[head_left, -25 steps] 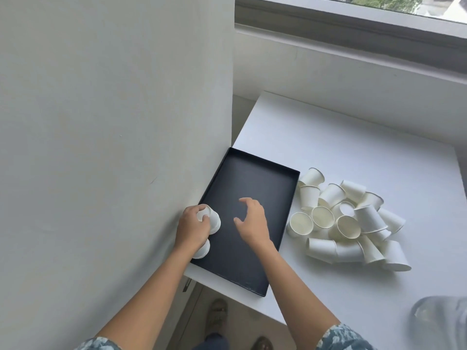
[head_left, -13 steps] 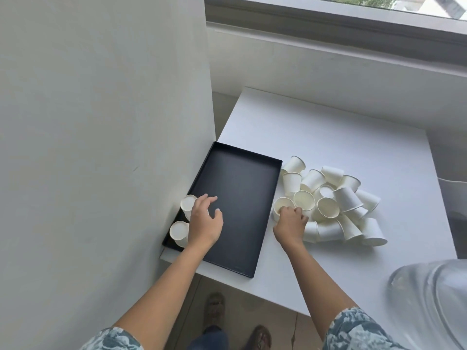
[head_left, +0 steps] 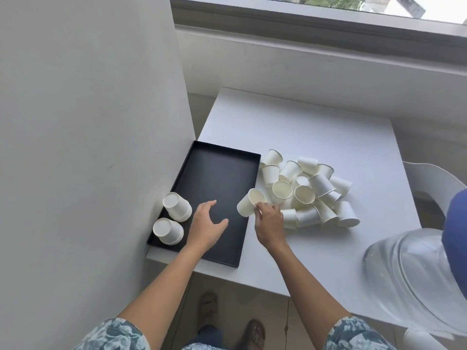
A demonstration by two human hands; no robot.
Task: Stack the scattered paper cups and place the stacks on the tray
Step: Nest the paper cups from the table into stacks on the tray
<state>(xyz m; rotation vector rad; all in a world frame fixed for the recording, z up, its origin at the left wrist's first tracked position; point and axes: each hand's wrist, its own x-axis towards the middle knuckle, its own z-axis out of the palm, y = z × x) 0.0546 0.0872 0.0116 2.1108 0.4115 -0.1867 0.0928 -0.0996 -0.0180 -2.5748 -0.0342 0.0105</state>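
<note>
Right hand [head_left: 268, 218] pinches one paper cup [head_left: 250, 205] tilted over the black tray's [head_left: 217, 173] right edge; left hand [head_left: 206, 227] hovers above the tray, fingers spread, empty. Two inverted cup stacks [head_left: 177, 207] stand at the tray's near-left corner; the loose cup pile [head_left: 310, 190] lies on the white tabletop [head_left: 316, 130] just right of the tray.

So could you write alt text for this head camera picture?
A person's right hand pinches a white paper cup over a black tray's edge, beside a cup pile; the open left hand hovers near two upside-down cup stacks.

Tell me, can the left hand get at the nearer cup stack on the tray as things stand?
Probably yes. The left hand hovers open over the tray, just beside the nearer cup stack, with nothing between them. The right hand is off holding a single cup.
</note>
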